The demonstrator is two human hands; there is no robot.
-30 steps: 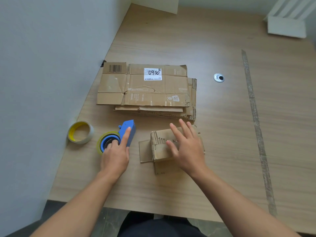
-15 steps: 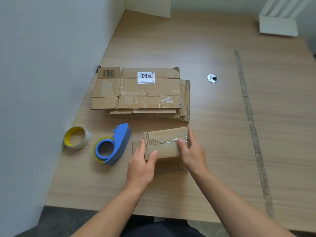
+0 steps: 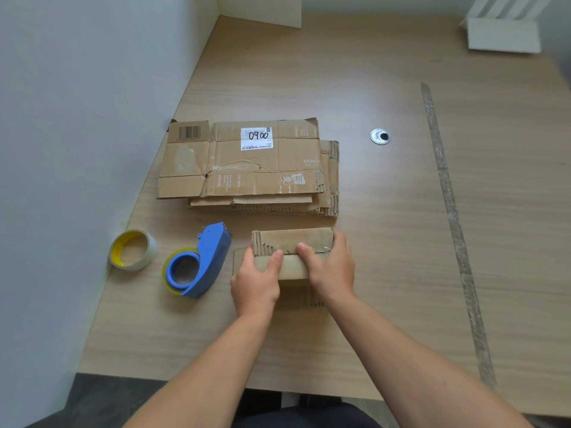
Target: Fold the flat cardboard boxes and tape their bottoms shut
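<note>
A small cardboard box (image 3: 292,253) is held on the tabletop (image 3: 386,242) close to the near edge, directly in front of the person, so that both arms can bear on it squarely. The left hand (image 3: 255,281) is closed around the box's left end, thumb laid along the seam on top, while the right hand (image 3: 332,270) is clamped over the right end with its thumb pressed on the same seam. The two flaps are thereby kept shut and level, presumably so that the strip of clear tape glinting under the right thumb can be pressed flat; whether that tape runs the full length of the seam cannot be made out. An unfolded flap is seen lying flat beneath and to the left of the box.

The blue tape dispenser (image 3: 199,264) has been set just beside the left hand, apart from it, where it can be taken up without reaching. A spare tape roll (image 3: 132,249) with a yellow core lies further left, near the wall. The stack of flat boxes (image 3: 250,168) is kept just beyond the work, its top sheet bearing a label marked 0900, so that the next blank is within reach yet clear of the folding area. The task is judged to be early, most boxes being still flat.
</note>
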